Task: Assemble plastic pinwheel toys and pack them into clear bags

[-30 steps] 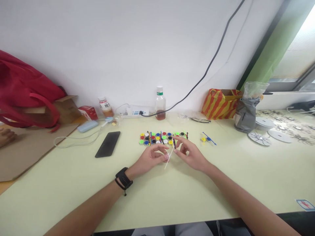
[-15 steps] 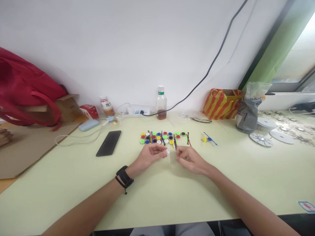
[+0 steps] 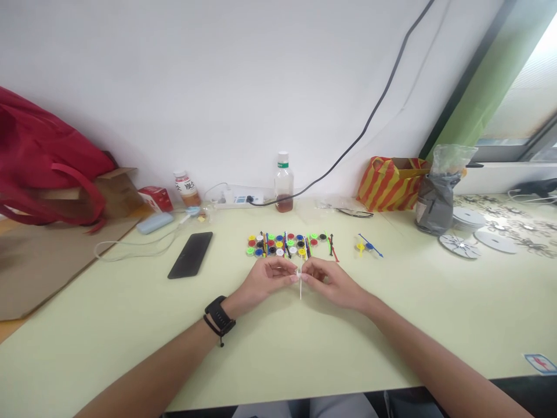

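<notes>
My left hand (image 3: 265,284) and my right hand (image 3: 337,285) meet over the table, thumb and fingertips pinched from either side at the middle of a white spinner arrow (image 3: 300,293). The arrow stands out thin and straight between them; its hub is mostly covered by fingertips. Just beyond the hands lie rows of small round spinner bases (image 3: 272,244) in several colours, with coloured arrows (image 3: 332,247) laid among them. Off to the right rest a yellow spinner (image 3: 360,248) and a blue spinner (image 3: 369,247), each with its arrow on a round base.
A black phone (image 3: 190,255) lies left of the hands. Along the wall stand a drink bottle (image 3: 284,191), a power strip (image 3: 239,197) and a striped bag (image 3: 387,186). White discs (image 3: 496,242) and a grey bag (image 3: 435,203) are at right, a red bag (image 3: 47,157) at left.
My right hand has moved left, closing the gap to my left hand, and its fingers now pinch the white spinner arrow too. The left hand stays nearly in place.
</notes>
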A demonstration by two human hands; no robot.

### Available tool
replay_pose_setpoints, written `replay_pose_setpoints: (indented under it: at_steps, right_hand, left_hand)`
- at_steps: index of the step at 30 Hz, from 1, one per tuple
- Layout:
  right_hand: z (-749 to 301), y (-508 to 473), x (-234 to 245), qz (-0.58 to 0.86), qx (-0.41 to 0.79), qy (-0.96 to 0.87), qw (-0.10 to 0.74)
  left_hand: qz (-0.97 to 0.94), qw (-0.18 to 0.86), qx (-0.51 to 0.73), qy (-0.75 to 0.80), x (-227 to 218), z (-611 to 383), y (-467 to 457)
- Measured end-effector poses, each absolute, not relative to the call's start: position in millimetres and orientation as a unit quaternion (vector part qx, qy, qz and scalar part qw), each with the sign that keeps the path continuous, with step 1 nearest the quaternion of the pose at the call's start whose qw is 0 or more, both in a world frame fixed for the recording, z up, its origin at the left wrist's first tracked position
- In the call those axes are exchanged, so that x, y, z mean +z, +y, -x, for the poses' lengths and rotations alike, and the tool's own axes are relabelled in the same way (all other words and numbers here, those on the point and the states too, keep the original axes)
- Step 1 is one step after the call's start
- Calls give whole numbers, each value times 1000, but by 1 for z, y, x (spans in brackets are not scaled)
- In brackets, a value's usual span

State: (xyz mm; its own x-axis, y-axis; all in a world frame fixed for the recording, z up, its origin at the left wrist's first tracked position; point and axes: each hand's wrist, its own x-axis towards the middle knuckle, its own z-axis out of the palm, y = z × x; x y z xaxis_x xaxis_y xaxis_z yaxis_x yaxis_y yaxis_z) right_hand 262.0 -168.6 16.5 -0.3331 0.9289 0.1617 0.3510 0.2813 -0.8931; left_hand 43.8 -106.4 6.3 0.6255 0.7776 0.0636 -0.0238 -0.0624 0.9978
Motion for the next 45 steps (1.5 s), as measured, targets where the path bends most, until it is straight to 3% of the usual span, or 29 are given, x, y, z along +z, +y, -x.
replay_pose_setpoints:
  at_steps: [14, 16, 19, 23, 26, 33, 40, 45]
  right_hand:
    - [-264, -162, 14, 433, 456, -660, 410]
    - [-273, -156, 12, 449, 424, -656, 434]
    - [-293, -147, 9, 523, 268, -672, 451]
    - [-326, -137, 8, 627, 28, -654, 423]
    - [-343, -133, 6, 671, -65, -621, 401]
    - [-349, -125, -11, 754, -38, -638, 150]
    - [-354, -117, -15, 793, -69, -595, 108]
    - [-369, -118, -17, 802, -103, -575, 127]
  left_hand:
    - [-658, 610, 320, 305, 3, -45, -106]
    - [-644, 606, 333, 329, 0, -45, -105]
    - [-639, 602, 332, 345, -1, -45, -104]
    - [-647, 603, 314, 345, 2, -44, -105]
    - [-650, 604, 308, 343, 2, -44, -106]
    - [-651, 605, 306, 342, -3, -43, -104]
    - [-647, 611, 303, 340, -2, -42, -105]
    - [-655, 605, 300, 339, 0, -43, -106]
